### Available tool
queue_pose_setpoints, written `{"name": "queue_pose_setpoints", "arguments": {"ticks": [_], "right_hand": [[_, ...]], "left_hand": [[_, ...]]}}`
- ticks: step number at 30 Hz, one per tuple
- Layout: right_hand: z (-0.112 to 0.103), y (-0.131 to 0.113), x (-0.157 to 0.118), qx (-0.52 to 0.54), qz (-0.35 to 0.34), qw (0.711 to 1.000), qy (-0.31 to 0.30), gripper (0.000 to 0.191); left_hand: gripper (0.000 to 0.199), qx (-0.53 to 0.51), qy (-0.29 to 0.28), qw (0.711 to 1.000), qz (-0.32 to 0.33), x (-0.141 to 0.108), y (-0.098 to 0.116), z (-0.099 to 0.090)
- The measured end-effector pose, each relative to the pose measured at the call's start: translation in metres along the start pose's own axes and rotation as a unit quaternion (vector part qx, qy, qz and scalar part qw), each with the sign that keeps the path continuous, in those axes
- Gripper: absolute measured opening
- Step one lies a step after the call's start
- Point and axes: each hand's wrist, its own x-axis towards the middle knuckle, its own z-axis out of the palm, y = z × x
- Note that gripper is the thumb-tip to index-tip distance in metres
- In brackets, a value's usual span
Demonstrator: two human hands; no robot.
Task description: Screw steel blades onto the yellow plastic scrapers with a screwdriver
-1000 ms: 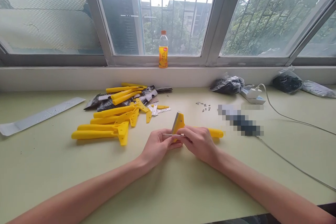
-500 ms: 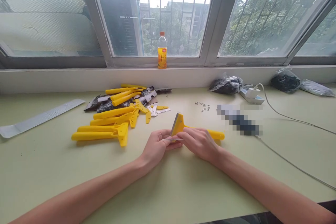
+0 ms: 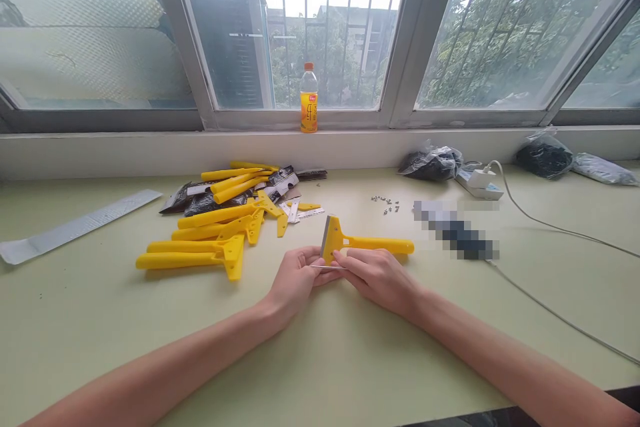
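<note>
A yellow scraper (image 3: 380, 245) with a metal blade edge lies across my two hands, its head to the left and its handle pointing right. My left hand (image 3: 294, 283) is closed at the near end of the head, with some fingers underneath. My right hand (image 3: 383, 280) is also closed there, its fingertips pressing on the head near a small hole. A thin, shiny metal strip (image 3: 327, 267) spans the gap between both hands; which fingers grip it is hard to make out.
Several yellow scraper handles (image 3: 180, 260) lie to the left, among black packets (image 3: 217, 201) and white strips (image 3: 294, 210). Small screws (image 3: 386, 202) are scattered beyond my right hand. A long grey strip (image 3: 85, 223), a drink bottle (image 3: 309, 110), bags (image 3: 433, 161) and a cable (image 3: 565, 313) surround the work.
The scraper has shifted slightly left and its handle has swung away from me, now showing fully beyond my right hand. My right fingers have slid lower on the head.
</note>
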Motion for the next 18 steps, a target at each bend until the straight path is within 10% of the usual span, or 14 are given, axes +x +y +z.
{"name": "queue_pose_setpoints", "arguments": {"ticks": [11,18], "right_hand": [[0.005,0.000,0.000,0.147,0.217,0.962,0.077,0.029],[-0.019,0.000,-0.017,0.155,0.211,0.965,0.006,0.025]], "left_hand": [[0.024,-0.003,-0.016,1.000,-0.010,0.001,0.002,-0.004],[0.016,-0.004,0.064,0.997,-0.035,0.002,0.004,0.002]]}}
